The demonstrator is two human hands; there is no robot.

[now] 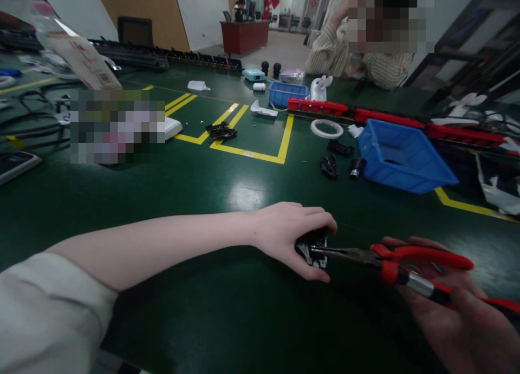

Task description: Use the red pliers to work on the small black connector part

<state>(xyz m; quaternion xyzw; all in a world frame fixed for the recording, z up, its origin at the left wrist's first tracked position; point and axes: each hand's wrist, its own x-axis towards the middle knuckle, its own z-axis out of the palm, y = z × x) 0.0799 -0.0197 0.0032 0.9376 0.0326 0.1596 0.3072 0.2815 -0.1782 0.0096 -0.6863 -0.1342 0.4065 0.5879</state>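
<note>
My left hand point(290, 233) grips a small black and silver part point(313, 250) between thumb and fingers, low over the green table. Red-handled needle-nose pliers point(394, 264) lie across my right hand point(455, 303), with the thumb over the lower handle and the fingers beneath. The long jaws reach left, and their tips meet the silver side of the part. What exactly the tips pinch is too small to tell. Much of the black part is hidden behind my left fingers.
Right of centre stands a blue bin point(406, 157), near a black part point(329, 166), a black and silver piece point(356, 168) and a tape roll point(327, 128). More black parts point(221, 130) lie inside yellow tape lines. Across the table sits a person in a striped sleeve point(329, 52).
</note>
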